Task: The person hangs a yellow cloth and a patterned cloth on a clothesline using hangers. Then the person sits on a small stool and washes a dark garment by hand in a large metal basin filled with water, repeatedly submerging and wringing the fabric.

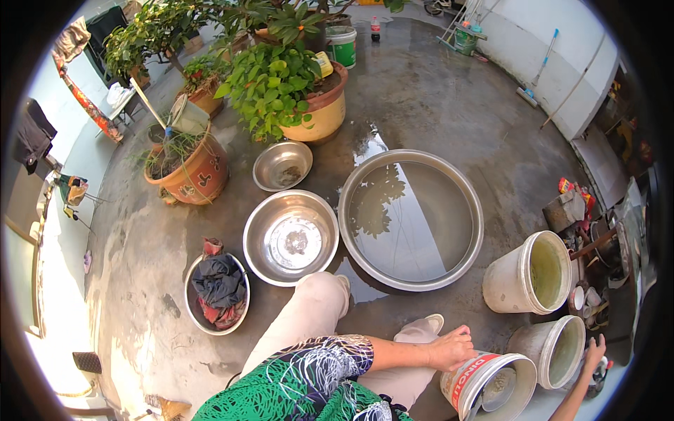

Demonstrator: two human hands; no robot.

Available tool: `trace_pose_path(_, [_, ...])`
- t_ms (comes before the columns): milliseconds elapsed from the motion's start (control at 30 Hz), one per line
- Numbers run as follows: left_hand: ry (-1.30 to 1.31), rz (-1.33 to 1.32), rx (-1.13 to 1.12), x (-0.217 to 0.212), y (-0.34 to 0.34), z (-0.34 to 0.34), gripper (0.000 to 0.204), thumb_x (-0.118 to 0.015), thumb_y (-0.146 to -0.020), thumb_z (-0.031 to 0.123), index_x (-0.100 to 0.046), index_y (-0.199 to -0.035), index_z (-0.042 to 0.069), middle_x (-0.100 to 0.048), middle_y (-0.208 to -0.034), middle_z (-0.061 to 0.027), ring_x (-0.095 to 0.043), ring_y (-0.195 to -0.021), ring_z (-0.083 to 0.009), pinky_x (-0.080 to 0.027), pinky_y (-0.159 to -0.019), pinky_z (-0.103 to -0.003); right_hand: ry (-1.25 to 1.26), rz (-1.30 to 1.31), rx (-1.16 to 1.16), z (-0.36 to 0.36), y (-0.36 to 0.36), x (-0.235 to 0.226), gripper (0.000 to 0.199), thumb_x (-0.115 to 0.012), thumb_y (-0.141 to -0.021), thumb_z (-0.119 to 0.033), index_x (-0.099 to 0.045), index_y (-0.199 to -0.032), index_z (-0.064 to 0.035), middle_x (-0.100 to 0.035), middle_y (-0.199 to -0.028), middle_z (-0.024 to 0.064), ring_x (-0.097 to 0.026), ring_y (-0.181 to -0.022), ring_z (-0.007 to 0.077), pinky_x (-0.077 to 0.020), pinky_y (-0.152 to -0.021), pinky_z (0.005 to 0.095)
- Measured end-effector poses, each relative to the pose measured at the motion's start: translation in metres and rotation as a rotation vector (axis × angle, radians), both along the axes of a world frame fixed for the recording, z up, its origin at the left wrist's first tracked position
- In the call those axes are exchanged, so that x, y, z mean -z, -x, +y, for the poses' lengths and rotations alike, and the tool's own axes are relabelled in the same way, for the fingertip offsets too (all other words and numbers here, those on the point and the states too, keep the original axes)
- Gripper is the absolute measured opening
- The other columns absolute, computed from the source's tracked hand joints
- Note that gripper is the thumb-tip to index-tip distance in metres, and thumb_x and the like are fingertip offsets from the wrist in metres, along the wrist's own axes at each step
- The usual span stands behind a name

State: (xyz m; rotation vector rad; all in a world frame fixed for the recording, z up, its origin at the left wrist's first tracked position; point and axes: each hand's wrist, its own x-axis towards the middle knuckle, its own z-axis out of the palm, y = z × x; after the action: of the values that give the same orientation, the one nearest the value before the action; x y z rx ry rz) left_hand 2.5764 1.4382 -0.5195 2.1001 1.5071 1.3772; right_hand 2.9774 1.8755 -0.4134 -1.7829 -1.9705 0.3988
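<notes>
Shirt (281,384) cropped; right grip (596,351) contact unclear.

Toward three o'clock, the wide basin (414,286) is smooth, satiny metal, its water (449,217) mirror-glossy. The bowl (267,241) toward eight is shinier metal; beyond it, the rags (220,281) are matt cloth. The buckets (507,282) toward four look like scuffed, dull plastic. The floor (491,116) is matt, glossy where wet.

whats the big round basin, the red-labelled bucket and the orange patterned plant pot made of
Big round basin: probably stainless steel; the rim is silvery-grey with a metallic sheen.

Red-labelled bucket: apparently off-white plastic with a smooth, dull finish and a moulded-looking rim.

Orange patterned plant pot: perhaps glazed clay, from its earthy colour and slight gloss, though plastic is possible.
</notes>
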Motion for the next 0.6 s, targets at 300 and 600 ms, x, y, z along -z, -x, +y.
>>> trace_pose_path(300, [-0.105,-0.079,-0.191,0.003,0.040,-0.051,0.018,-0.066,-0.075,0.014,-0.061,-0.092,0.013,-0.057,-0.078,-0.0051,-0.053,-0.087,-0.0225,-0.032,-0.093,-0.044,0.090,0.210,-0.584,-0.136,0.150,-0.017,0.056,-0.055,-0.089,-0.006,-0.033,-0.139,0.0054,-0.041,-0.141,0.0164,-0.043,-0.128,0.0268,-0.0324,-0.107,0.0354])
trace_pose_path(600, [-0.064,-0.720,-1.138,-0.001,0.267,-0.297,0.040,-0.065,-0.078,0.015,-0.058,-0.117,0.013,-0.064,-0.086,-0.0095,-0.061,-0.078,-0.0253,-0.044,-0.079,-0.036,0.108,0.225,-0.590,-0.177,0.145,-0.027,0.051,-0.056,-0.087,-0.007,-0.043,-0.136,-0.0017,-0.051,-0.132,0.0103,-0.054,-0.110,0.0169,-0.0482,-0.079,0.0256])
